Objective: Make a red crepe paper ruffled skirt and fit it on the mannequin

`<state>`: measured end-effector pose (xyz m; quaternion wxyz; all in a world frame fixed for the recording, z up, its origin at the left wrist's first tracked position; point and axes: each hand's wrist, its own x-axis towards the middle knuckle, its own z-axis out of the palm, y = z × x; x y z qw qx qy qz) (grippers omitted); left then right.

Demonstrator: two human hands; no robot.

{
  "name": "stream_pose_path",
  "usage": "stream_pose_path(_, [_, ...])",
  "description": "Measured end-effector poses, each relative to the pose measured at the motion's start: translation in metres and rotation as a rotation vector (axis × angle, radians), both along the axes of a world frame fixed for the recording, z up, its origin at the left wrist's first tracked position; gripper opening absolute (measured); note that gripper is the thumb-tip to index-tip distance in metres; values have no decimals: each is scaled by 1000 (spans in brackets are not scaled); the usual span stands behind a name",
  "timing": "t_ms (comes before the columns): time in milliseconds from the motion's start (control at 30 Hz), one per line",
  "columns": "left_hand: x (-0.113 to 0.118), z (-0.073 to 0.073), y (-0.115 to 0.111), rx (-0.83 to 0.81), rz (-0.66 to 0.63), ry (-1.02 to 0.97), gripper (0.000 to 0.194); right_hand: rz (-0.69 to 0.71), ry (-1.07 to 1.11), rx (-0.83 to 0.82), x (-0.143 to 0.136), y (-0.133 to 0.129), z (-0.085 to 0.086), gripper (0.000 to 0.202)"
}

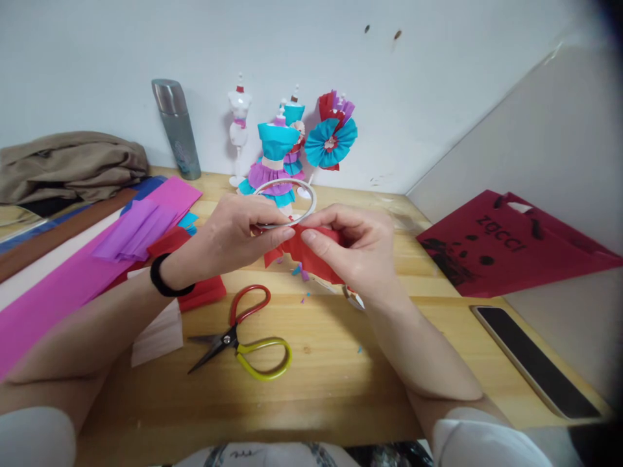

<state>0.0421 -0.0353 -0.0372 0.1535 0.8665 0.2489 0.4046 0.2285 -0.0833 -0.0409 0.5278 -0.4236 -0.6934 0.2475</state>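
Right grip (360, 246): thumb and bent fingers pinching the red paper (318, 259). Left grip (231, 227): closed on the near side of the ring (313, 202), thumb tip at the paper's left end; cannot tell whether it pinches paper too. Paper is held above the counter (321, 395), about midway between left and right edges, nearer the far edge. Judged very light, soft, crepe-like; likely to crease, stretch or tear if pulled. Best hold: flat pinch close to the gathered edge, both ends supported. Ring looks light and stiff, perhaps smooth; take by the rim. Scissors (228, 338) lie towards the near edge; dressed forms (278, 143) stand along the far edge.
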Motion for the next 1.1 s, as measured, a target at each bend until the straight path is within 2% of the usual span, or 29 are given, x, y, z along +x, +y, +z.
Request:
stream_pose_path(67, [-1,0,0,-4,-44,11,36,-1,-5,5,0,0,0,6])
stream_pose_path(300, [-2,1,-1,-29,-63,25,35,52,-19,73,1,0,1,8])
stream_pose_path(567, [-1,4,-4,-3,-115,-10,33,18,23,86,1,1,0,9])
stream_pose_path(1100, [-1,4,-6,-55,-126,-11,20,-13,8,119,2,4,-2,17])
